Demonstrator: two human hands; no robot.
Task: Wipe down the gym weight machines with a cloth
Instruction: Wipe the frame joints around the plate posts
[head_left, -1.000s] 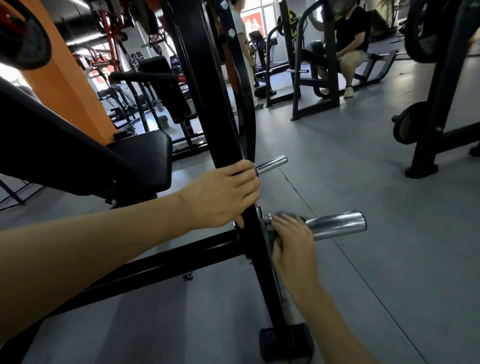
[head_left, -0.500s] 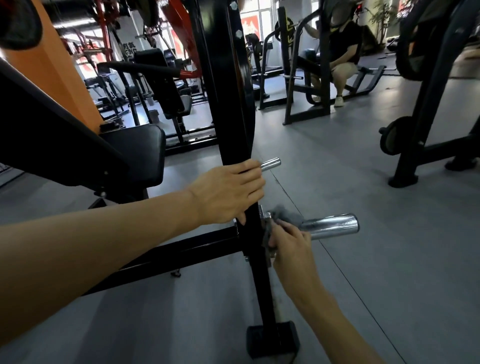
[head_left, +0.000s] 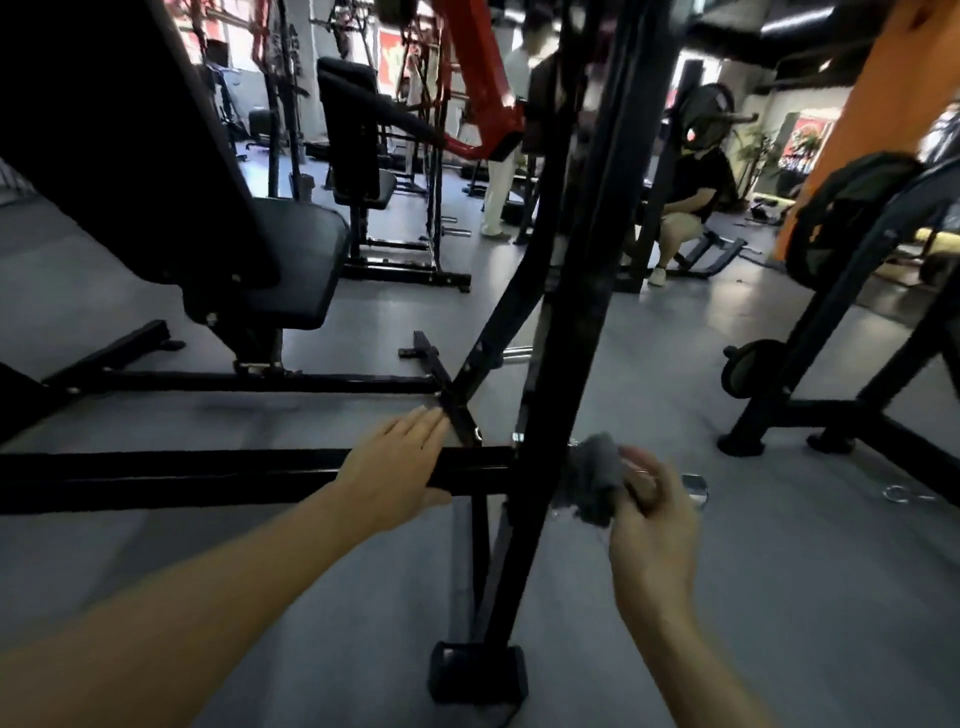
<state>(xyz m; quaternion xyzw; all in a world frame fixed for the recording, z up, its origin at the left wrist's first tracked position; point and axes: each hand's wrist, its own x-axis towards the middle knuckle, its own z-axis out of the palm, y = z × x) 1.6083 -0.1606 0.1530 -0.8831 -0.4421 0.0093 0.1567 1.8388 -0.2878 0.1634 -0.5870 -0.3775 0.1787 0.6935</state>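
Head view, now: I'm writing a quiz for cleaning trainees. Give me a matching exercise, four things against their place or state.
Things:
1. grey crumpled cloth
2. left hand
3. black padded seat
4. shiny chrome weight peg

Place or state:
A. tip showing beyond the right hand
B. flat on the black horizontal frame bar
C. gripped by the right hand
D. untouched, far left

Pairs: 1-C, 2-B, 3-D, 4-A
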